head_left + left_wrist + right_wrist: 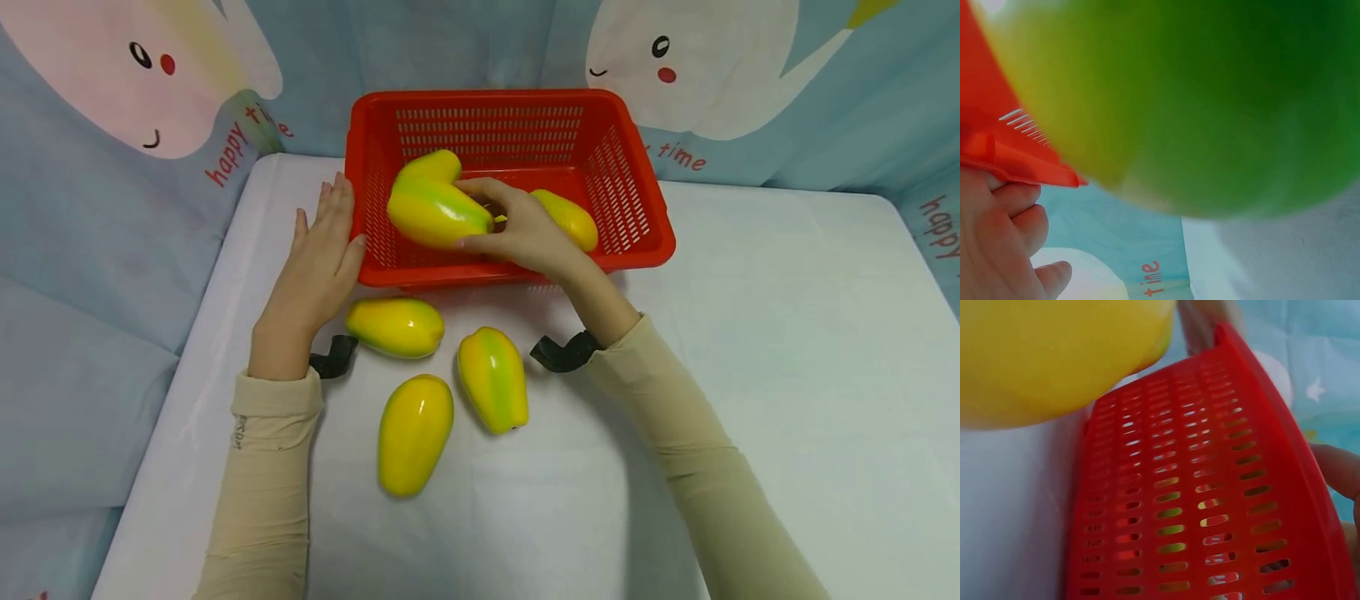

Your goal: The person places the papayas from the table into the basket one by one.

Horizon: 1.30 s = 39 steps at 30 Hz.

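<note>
My right hand reaches over the near rim of a red plastic basket and grips a yellow-green papaya by its end, thumb on the near side. Behind that fruit a second papaya shows in part, and a third papaya lies at the right, partly behind the hand. My left hand rests against the basket's left side, fingers straight. In the left wrist view its curled-looking fingertips sit below the basket's red rim.
Three more papayas lie on the white table in front of the basket: one near the left wrist, a ridged papaya and a plain yellow papaya. Black wrist mounts stick out beside both wrists. A printed blue curtain hangs behind.
</note>
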Motion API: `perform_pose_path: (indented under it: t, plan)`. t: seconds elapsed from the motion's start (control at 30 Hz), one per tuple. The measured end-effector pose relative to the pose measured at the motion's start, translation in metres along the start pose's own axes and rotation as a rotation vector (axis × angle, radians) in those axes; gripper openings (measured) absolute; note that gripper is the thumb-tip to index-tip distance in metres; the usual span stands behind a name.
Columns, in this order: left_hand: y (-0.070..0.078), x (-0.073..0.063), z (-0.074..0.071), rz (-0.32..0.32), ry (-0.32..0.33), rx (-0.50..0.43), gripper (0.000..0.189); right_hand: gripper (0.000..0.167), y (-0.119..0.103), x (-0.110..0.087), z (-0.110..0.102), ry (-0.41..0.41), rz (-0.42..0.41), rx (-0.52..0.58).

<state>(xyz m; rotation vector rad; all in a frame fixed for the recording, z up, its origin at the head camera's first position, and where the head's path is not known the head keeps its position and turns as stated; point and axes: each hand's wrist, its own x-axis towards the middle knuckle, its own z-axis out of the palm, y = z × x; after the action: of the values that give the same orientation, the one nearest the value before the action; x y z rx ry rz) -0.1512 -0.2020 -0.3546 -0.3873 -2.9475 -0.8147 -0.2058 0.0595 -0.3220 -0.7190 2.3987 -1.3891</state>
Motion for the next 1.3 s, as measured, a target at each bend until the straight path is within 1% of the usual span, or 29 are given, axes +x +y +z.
perform_pose_path:
  t: [0.1,0.17,0.37,0.47,0.6,0.7,0.9,1.13,1.3]
  plan:
    - [0.0003,-0.0003,-0.0007,-0.004,-0.004,0.003,0.062,0.067,-0.0008,0.0016,0.0013,-0.041,0.013,-0.085]
    - [0.0005,-0.0002,-0.001,-0.005,-0.005,0.0,0.062,0.068,-0.0006,0.0023,0.0021,-0.057,0.015,-0.121]
    - [0.0004,0.0004,-0.0016,-0.005,-0.01,-0.001,0.061,0.065,-0.0017,0.003,0.0033,-0.077,0.006,-0.167]
    - [0.0007,0.0005,-0.0019,-0.006,-0.01,0.0,0.061,0.058,-0.0023,0.0028,0.0036,-0.086,0.011,-0.148]
    - [0.0008,0.0007,-0.0018,-0.006,-0.009,-0.001,0.062,0.046,-0.0034,0.0022,0.004,-0.088,0.028,-0.098]
    - [0.0009,0.0008,-0.0014,-0.005,-0.013,-0.006,0.062,0.04,-0.0038,0.0021,0.0037,-0.086,0.04,-0.085]
    - [0.0018,0.0008,-0.0018,-0.004,-0.012,-0.01,0.062,0.039,-0.0038,0.002,0.0033,-0.081,0.053,-0.067]
    - [0.0014,0.0006,-0.0018,-0.002,-0.012,-0.009,0.062,0.039,-0.0028,0.0034,0.0041,-0.106,0.059,-0.155]
    - [0.0017,0.0,-0.0022,-0.002,-0.014,-0.01,0.062,0.041,-0.001,0.0037,0.0044,-0.098,0.056,-0.115]
